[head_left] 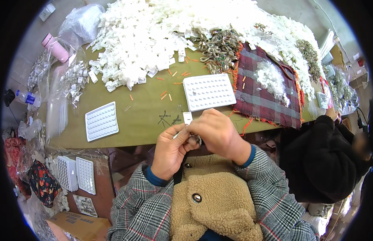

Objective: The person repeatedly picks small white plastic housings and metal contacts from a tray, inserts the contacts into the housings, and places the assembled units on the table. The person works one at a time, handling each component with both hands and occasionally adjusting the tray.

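Observation:
Just in front of my chest, at the table's near edge, both hands meet. A small white plastic piece (187, 117) sticks up from the pinched fingertips of my left hand (168, 152). My right hand (219, 131) is closed over the same spot, its fingertips pressed together; what they pinch is hidden. Something small, dark and shiny (199, 139) shows below the fingers, too covered to name. Just beyond my hands lies a white tray (208, 105) with rows of small round bumps. A similar white tray (102, 122) rests farther left.
A large heap of white plastic pieces (132, 44) covers the table's far side, beside a pile of small metallic parts (219, 48). Scissors (283, 69) lie on a plaid cloth (250, 96). Orange bits (163, 93) are scattered about. At right sits a person in black (327, 160).

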A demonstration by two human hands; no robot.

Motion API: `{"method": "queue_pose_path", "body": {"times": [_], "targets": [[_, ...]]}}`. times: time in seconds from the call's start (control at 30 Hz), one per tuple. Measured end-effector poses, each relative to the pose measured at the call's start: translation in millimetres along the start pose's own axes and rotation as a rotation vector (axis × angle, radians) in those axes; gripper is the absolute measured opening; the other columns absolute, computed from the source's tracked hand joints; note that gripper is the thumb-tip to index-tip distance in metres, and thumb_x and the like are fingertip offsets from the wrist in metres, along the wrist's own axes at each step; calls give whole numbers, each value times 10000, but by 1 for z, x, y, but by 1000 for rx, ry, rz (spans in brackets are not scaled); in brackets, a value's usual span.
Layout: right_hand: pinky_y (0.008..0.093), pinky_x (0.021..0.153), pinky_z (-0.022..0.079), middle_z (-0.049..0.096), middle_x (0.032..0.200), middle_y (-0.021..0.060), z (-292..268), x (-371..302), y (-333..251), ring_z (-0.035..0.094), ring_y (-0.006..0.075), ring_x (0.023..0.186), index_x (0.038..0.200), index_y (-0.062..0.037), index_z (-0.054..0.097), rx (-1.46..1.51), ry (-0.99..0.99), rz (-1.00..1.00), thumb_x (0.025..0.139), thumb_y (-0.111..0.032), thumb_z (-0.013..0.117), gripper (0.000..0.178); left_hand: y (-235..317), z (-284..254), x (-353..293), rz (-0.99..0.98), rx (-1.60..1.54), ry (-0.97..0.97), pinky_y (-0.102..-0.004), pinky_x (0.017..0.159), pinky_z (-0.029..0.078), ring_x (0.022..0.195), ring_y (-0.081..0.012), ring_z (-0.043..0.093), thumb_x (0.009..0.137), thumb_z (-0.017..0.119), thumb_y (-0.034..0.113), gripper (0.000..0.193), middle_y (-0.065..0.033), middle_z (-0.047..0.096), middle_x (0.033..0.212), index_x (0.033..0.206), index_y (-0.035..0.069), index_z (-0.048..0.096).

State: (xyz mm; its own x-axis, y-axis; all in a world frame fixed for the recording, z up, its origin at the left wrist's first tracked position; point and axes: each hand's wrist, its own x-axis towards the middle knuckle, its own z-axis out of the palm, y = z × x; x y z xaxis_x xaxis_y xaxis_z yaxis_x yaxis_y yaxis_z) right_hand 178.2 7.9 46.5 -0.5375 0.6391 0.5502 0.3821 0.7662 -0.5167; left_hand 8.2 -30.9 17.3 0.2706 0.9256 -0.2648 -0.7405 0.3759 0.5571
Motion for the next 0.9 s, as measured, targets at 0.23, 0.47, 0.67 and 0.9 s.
{"method": "queue_pose_path", "body": {"times": [0.23, 0.47, 0.67, 0.9], "targets": [[348, 839, 508, 704, 996, 100, 1, -7, 4, 683, 235, 904, 1169, 20, 624, 87, 117, 91, 851, 8, 636, 318, 4, 2, 0, 50, 119, 17, -278, 721, 608, 746, -128, 672, 987, 596, 92, 173, -107, 698, 930, 1089, -44, 632], [285, 661, 508, 691, 892, 100, 7, -15, 4, 636, 127, 788, 961, 44, 663, 790, 26, 789, 858, -63, 724, 160, 5, -3, 1, -105, 203, -61, -261, 570, 565, 654, -114, 641, 944, 646, 81, 167, -82, 686, 883, 1080, -17, 645], [369, 793, 544, 661, 1088, 171, 1, -17, 7, 662, 284, 916, 1014, 16, 684, 370, 138, 218, 786, -30, 754, 243, 5, -7, 6, -304, -166, -232, -149, 491, 408, 557, 1, 481, 971, 655, 219, 279, 45, 625, 918, 1197, 78, 576], [425, 802, 561, 652, 1005, 201, -12, -9, 16, 668, 337, 917, 931, 73, 632, -111, 242, -290, 683, -83, 691, 300, 10, -4, 23, -305, -111, -211, -126, 503, 375, 568, 30, 421, 1008, 586, 336, 349, 67, 557, 906, 1222, 66, 526]]}}
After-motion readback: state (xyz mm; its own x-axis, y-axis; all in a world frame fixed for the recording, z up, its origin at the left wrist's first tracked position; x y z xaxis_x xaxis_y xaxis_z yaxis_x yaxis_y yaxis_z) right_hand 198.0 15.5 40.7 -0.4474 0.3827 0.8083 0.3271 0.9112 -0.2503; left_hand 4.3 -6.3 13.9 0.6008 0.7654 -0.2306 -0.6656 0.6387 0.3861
